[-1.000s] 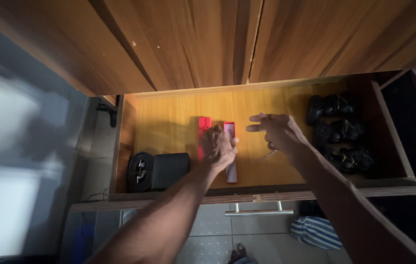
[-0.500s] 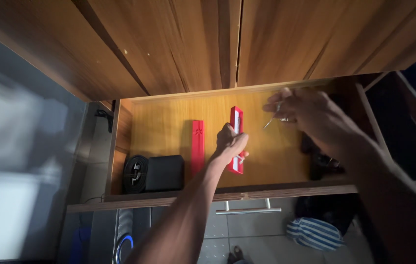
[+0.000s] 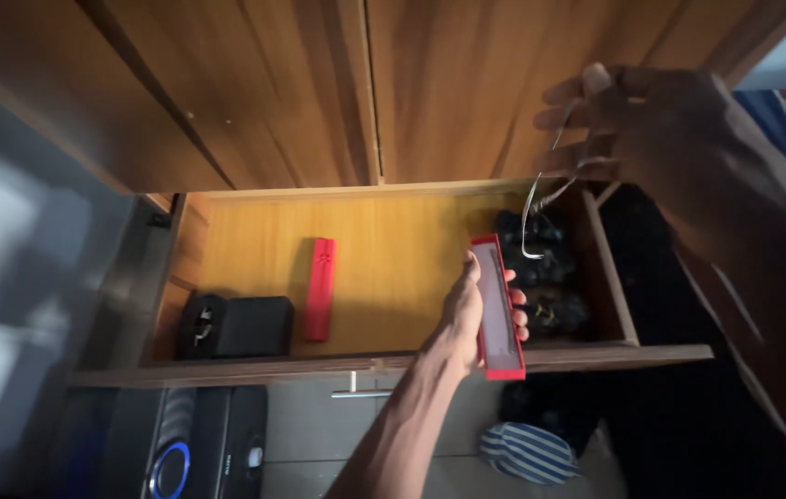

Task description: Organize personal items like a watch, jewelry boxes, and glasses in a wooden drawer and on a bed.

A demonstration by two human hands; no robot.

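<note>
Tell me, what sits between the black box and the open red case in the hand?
In the head view, the red lid lies on the drawer floor between the black box and the open red case.

Dim warm light, blurred edges

Open drawer [image 3: 227, 212] below cupboard doors [image 3: 365, 83]. Lid [image 3: 320, 288] lies mid-drawer, pouch [image 3: 253, 326] left of it at near edge, game controllers [image 3: 533, 268] far right. Box [image 3: 496, 308] in left hand [image 3: 467, 319] over near rim; chain [image 3: 541, 208] hangs from right hand [image 3: 642, 115] above.
</note>
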